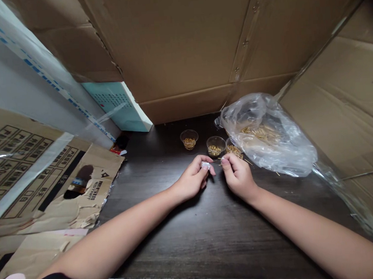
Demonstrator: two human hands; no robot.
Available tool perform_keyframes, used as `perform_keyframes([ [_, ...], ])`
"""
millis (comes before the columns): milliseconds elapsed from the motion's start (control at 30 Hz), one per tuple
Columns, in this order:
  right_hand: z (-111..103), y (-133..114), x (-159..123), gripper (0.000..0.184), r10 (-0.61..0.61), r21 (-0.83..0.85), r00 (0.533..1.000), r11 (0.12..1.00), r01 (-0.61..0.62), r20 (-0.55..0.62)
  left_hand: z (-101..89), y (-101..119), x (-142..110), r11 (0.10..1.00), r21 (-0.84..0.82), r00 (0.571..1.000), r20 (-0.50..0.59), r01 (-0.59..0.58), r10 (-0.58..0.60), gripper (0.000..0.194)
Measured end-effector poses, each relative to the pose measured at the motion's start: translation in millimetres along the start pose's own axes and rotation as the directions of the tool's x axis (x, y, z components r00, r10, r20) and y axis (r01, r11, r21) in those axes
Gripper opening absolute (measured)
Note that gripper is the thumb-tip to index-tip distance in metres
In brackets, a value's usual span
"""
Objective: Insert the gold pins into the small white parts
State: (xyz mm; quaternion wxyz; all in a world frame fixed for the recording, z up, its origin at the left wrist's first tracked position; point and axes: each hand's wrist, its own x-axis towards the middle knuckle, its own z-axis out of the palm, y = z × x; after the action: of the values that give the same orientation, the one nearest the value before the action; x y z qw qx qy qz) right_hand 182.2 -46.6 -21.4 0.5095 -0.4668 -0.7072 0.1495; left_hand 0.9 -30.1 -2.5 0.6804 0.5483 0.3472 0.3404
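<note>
My left hand (193, 175) is closed around a small whitish piece (205, 165), held between thumb and fingers. A thin rod or needle points from it toward the right. Close by on the right, the thumb and fingertips of my right hand (240, 178) pinch a thin gold-coloured pin (219, 159); its details are too small to make out. Just beyond the hands stand three clear plastic cups with small gold-coloured pins: a left cup (189, 140), a middle cup (216, 146) and a right cup (233, 146), partly hidden by my right hand and a bag.
A clear plastic bag (268, 136) with many gold-coloured pins lies at the back right of the dark table (186, 236). Cardboard walls (180, 43) enclose the back and right. A light-blue box (116, 106) stands back left, and printed cardboard (50, 177) lines the left side.
</note>
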Motion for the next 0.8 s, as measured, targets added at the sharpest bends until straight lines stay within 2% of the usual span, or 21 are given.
perform_keyframes([
  [133, -0.5, 0.8, -0.4, 0.021, -0.01, -0.01, 1.0, 1.0, 0.01, 0.001, 0.0, -0.7, 1.4, 1.0, -0.013, 0.998, 0.057, -0.02, 0.021, 0.048],
  [467, -2.5, -4.2, -1.9, 0.017, -0.106, -0.045, 0.994, 0.993, 0.106, 0.019, -4.9, 6.8, -2.3, 0.986, 0.154, 0.998, -0.015, 0.067, -0.065, 0.042],
  [800, -4.1, -5.2, -2.2, 0.017, -0.099, -0.048, 0.995, 0.994, 0.1, 0.024, -2.2, 8.1, -4.4, 0.983, 0.181, 0.999, -0.026, 0.044, -0.04, 0.043],
])
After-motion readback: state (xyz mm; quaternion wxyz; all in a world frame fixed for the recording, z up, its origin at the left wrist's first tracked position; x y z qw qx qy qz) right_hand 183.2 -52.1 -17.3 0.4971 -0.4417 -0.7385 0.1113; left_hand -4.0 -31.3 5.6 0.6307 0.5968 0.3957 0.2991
